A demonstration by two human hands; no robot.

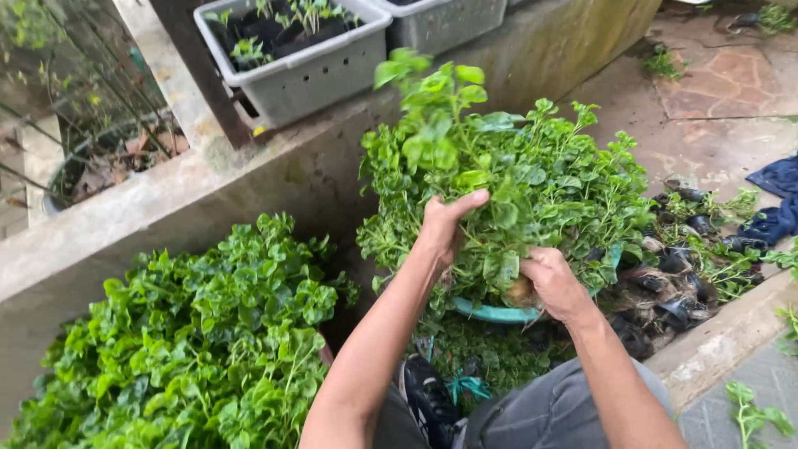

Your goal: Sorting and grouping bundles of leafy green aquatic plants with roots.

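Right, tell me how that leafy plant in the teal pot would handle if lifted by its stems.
The leafy plant looks floppy: thin stems splay around both hands, left hand, right hand. Its crown overhangs the teal pot, so it probably tips easily. Stems may snap.

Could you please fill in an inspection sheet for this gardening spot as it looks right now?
Surface: worn stone paving, damp-looking.
Job's things: bushy green-leaved plant in a teal round basin.
Clutter: small black plastic seedling bags; dark blue cloth.
Grippers: left hand and right hand, fingers buried in the stems.
Cables: nothing seen.
Surroundings: second leafy green clump; grey rectangular plastic planter on a concrete ledge.
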